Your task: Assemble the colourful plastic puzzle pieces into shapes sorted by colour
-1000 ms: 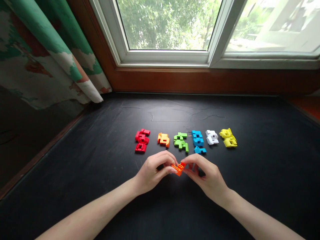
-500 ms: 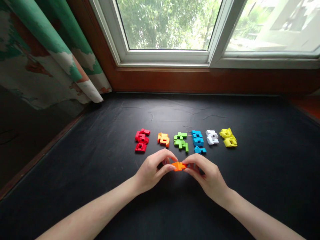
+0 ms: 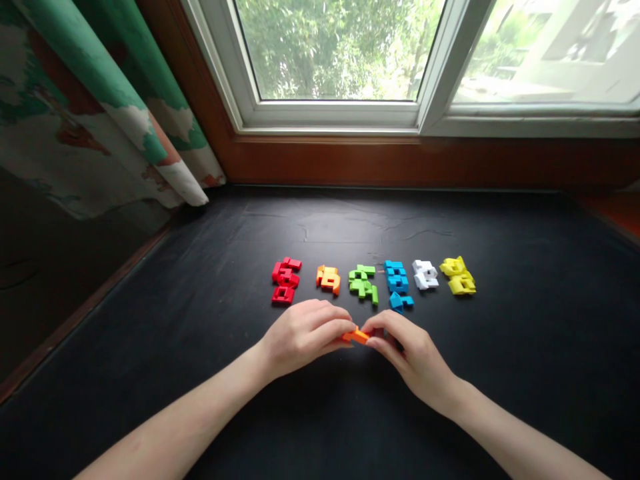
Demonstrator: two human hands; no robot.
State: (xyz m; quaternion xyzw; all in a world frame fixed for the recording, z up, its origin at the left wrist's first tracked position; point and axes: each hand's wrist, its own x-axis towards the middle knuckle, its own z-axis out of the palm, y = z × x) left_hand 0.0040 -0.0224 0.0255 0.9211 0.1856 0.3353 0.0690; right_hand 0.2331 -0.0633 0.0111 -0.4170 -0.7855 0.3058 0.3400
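Between my two hands is a small orange piece (image 3: 359, 336), held over the dark surface. My left hand (image 3: 306, 337) pinches its left end, and the fingers cover part of it. The thumb and index finger of my right hand (image 3: 413, 350) grip its right end. Beyond the hands lies a row of coloured pieces in clusters: red (image 3: 286, 279), orange (image 3: 328, 279), green (image 3: 363, 283), blue (image 3: 397, 277), white (image 3: 425, 275) and yellow (image 3: 459, 275). A smaller blue piece (image 3: 400, 302) sits at the near end of the blue cluster, just beyond my right hand.
The black tabletop (image 3: 200, 280) reaches back to a brown wooden sill (image 3: 325, 160) below a white-framed window (image 3: 330, 117). At the far left a patterned green and white curtain (image 3: 150, 127) hangs down to the table's edge.
My left hand has turned over the orange piece, its fingers now closer together and the back of the hand more visible. The orange piece has tilted. My right hand has barely moved.
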